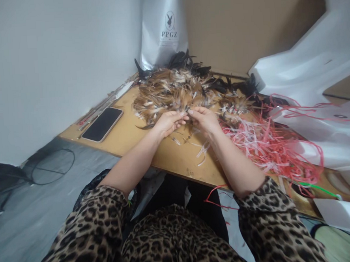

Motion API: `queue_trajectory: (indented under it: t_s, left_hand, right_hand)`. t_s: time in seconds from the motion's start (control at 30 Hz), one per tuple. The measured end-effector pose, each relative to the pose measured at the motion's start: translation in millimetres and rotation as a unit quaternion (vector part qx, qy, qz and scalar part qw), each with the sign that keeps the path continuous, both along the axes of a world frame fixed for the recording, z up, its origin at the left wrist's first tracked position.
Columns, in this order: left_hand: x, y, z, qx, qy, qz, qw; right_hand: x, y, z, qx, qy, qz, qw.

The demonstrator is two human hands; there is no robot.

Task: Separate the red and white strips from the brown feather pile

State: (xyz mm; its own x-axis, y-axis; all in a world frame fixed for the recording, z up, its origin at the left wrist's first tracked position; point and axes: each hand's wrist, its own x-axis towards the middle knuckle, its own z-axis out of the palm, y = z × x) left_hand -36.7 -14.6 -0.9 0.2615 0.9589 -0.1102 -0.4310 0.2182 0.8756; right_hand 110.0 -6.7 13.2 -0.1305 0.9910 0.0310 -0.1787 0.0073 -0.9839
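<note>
A big heap of brown, white and black feathers [172, 89] lies on a wooden table [128, 136]. My left hand [170, 122] and my right hand [204, 119] meet at the heap's near edge, fingertips pinched together on a small feather piece [187, 111]. Both sleeves are leopard print. A few loose feathers and pale strips [202, 151] lie on the wood under my hands.
A tangle of red and pink plastic strips [270, 145] spreads right of my right hand. A dark phone [102, 124] lies at the table's left end. A white bag with a rabbit logo [164, 27] stands behind the heap. White sheets [316, 71] lie at right.
</note>
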Motion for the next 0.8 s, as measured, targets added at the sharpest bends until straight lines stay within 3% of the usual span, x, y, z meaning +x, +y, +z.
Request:
queue_trajectory:
  t_s: [0.3, 0.57, 0.8]
  left_hand:
    - [2.0, -2.3, 1.6, 0.026, 0.028, -0.018, 0.999]
    - [4.1, -2.8, 0.6, 0.132, 0.141, 0.022, 0.981]
    - [4.0, -3.4, -2.7, 0.125, 0.123, -0.014, 0.984]
  right_hand:
    - [-3.4, -3.8, -0.6, 0.073, -0.023, -0.026, 0.997]
    - [3.6, -0.6, -2.6, 0.132, -0.11, -0.022, 0.985]
    - [10.0, 1.5, -4.0, 0.135, -0.099, 0.007, 0.986]
